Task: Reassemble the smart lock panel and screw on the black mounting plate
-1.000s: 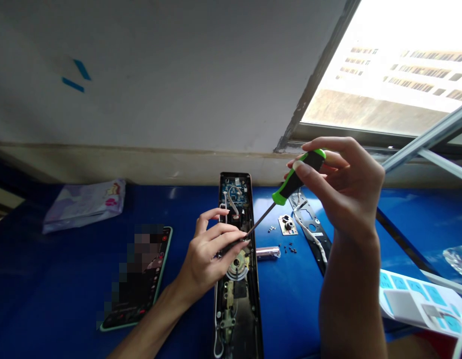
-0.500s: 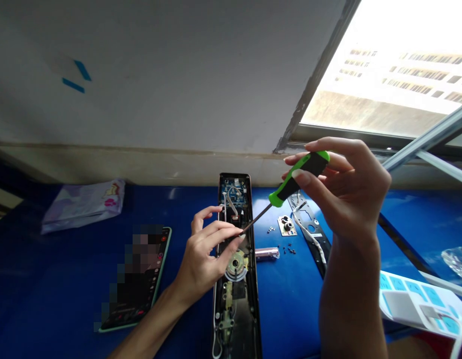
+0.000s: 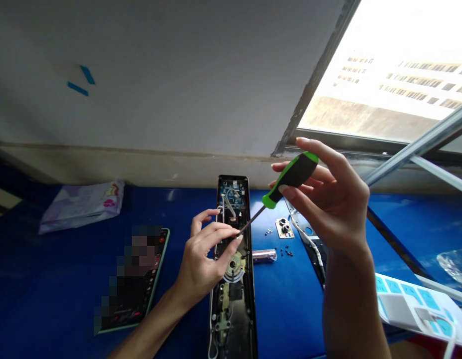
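My right hand [image 3: 328, 199] grips a green-and-black screwdriver [image 3: 291, 179] by its handle, thumb on one side and fingers on the other, with the shaft slanting down to the left. At the shaft's lower end, the thumb and fingertips of my left hand [image 3: 206, 254] pinch around the tip; anything small between them is hidden. Both work over a long, narrow black housing [image 3: 244, 319], which lies with its inside up. A blue circuit board [image 3: 231, 194] with white wires fills its far end, and a round metal part [image 3: 234, 267] sits just below my left fingertips.
Right of the housing are loose screws [image 3: 287, 252], a small camera-like board [image 3: 284, 228], a wrapped pinkish cylinder [image 3: 264, 256] and a dark panel with white cable [image 3: 311, 244]. A phone [image 3: 141, 284] and a plastic packet [image 3: 83, 204] lie left; a power strip [image 3: 421, 309] is at right.
My right hand and the screwdriver handle have shifted slightly left. My left hand keeps its pinch at the screwdriver's tip, and the whole view has moved a little.
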`<state>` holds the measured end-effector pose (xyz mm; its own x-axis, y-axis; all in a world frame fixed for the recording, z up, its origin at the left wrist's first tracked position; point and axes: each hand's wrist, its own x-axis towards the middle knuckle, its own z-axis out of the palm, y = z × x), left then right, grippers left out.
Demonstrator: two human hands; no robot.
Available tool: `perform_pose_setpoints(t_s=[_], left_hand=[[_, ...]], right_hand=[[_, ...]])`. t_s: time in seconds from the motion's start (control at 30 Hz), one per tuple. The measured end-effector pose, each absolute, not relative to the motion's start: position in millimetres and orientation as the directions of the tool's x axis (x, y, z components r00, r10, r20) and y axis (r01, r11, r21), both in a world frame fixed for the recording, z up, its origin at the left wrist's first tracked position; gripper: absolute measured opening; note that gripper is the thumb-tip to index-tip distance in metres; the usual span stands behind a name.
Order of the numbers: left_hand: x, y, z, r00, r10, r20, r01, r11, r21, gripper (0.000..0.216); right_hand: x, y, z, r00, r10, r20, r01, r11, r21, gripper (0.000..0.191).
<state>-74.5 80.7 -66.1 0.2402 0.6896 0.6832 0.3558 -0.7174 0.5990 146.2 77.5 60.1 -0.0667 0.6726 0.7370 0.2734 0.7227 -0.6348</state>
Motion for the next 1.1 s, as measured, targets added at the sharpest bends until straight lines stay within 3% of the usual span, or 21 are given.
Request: perform_pose_setpoints(t_s=[0.47, 0.63, 0.8, 1.1], left_hand=[[-75, 83, -70, 0.229, 0.683, 0.694, 0.426, -0.711, 0.559, 0.011], [-76, 80, -69, 0.305, 0.727, 0.615, 0.467, -0.677, 0.568, 0.024], [-76, 80, -72, 0.268, 0.817, 0.511, 0.497, -0.571, 0.653, 0.045], [-79, 81, -69, 0.279, 0.852, 0.443, 0.497, -0.523, 0.692, 0.039]], right_hand=[[144, 78, 49, 0.0, 0.562, 0.827, 0.286, 0.793, -0.538, 0.063], [147, 79, 50, 0.002, 0.505, 0.863, 0.313, 0.82, -0.48, 0.066], [148, 78, 53, -0.022, 0.452, 0.892, 0.475, 0.789, -0.388, 0.065], [143, 82, 50, -0.134, 0.454, 0.881, 0.459, 0.816, -0.351, 0.069]])
